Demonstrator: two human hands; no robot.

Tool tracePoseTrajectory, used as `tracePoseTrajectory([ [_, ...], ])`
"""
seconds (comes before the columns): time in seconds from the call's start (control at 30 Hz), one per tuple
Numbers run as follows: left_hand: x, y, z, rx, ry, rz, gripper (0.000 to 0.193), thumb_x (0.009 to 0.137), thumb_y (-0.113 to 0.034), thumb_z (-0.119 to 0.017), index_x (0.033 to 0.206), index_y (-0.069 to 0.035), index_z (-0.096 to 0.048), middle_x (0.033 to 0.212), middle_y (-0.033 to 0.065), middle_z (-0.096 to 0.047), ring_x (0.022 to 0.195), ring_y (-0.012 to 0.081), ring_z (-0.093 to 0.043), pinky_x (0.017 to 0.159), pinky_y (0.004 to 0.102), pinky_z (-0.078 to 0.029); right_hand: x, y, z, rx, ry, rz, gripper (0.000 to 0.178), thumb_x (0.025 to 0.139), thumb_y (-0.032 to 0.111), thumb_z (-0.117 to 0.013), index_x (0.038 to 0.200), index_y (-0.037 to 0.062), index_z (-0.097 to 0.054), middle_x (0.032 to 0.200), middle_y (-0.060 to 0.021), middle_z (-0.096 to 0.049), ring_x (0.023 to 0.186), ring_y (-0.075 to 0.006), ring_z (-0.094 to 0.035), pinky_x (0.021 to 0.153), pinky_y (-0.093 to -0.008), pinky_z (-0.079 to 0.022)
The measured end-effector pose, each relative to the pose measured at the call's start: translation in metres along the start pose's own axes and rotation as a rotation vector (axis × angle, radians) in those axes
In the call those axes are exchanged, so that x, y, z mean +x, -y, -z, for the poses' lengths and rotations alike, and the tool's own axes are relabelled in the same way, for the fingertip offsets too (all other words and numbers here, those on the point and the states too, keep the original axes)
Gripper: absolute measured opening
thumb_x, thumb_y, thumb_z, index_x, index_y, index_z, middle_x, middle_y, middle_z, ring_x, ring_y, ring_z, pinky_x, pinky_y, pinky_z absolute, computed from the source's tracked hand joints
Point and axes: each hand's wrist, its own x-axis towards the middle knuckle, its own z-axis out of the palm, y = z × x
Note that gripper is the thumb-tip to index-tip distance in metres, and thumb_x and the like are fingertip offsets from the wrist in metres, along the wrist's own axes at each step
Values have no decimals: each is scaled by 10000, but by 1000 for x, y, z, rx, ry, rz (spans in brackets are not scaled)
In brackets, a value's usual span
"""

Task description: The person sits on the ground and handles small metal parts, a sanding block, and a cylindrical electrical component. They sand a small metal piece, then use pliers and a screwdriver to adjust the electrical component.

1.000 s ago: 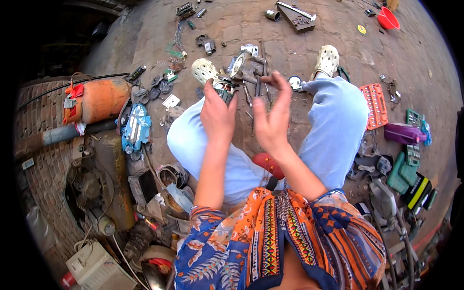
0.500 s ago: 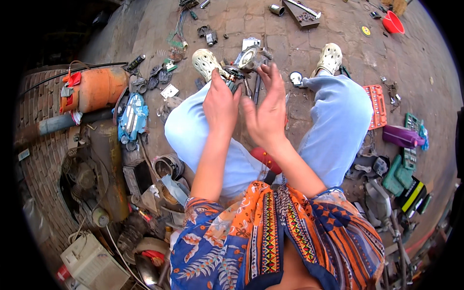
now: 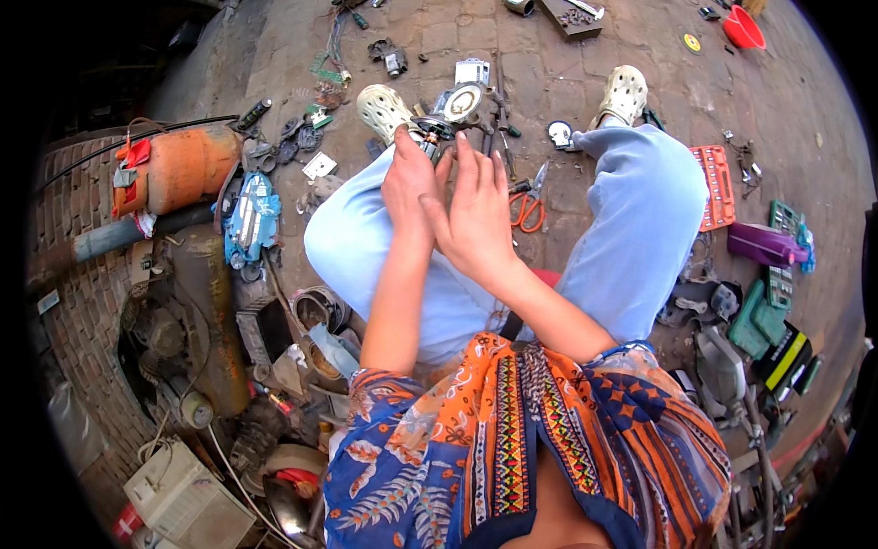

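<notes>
Metal part [image 3: 431, 139] gripped by left hand [image 3: 409, 188], forward of both palms | right hand [image 3: 472, 209] held unclosed, just rightward | long axis obscured

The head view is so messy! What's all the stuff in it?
Scissors: one, orange-handled, upper middle
Bucket: one, red, top right
Disc: one, yellow, top right
Cylinder: one, orange, left
Wrapped bundle: one, blue, left
Socket tray: one, orange, right
Small parts: many, mostly dark, scattered
Machine part: one, dark and coppery, upper middle
Shoes: two, cream, upper middle
Jeans: one pair, blue, middle
Shirt: one, multicoloured, bottom
Left hand: one, bare, holding machine part
Right hand: one, bare, beside the left
</notes>
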Motion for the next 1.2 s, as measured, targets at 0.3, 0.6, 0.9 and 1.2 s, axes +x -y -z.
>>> tracePoseTrajectory([
  [0.3,0,3,-1,-146,52,105,638,785,-317,-710,1201,71,-422,981,268,-622,918,406,-608,769,424,-478,24,-40,25,1504,-345,-457,423,1017,318,-274,1239,-27,-375,1100,-136,-448,1030,-338,-580,930,-398,-413],
  [0.6,-1,9,-8,-397,25,103,500,801,-276,-711,1121,49,-505,887,147,-650,760,254,-638,671,328,-487,22,-55,23,1576,-374,-542,417,999,365,-334,1162,11,-483,1104,-105,-553,1111,-314,-549,990,-384,-354],
  [0.9,30,20,48,-1110,383,483,350,907,-362,-576,957,-17,-549,760,54,-601,543,60,-501,390,178,-314,32,-116,35,992,-653,-596,316,829,48,-633,1112,-21,-509,909,-34,-545,770,-92,-492,730,-223,-407],
  [1.2,89,36,96,-1334,111,360,337,886,-346,-619,931,-15,-572,762,79,-609,587,97,-544,430,194,-324,4,-182,-50,553,-267,-820,452,806,104,-668,1174,-76,-477,1127,-187,-574,1058,-242,-568,909,-331,-447],
])
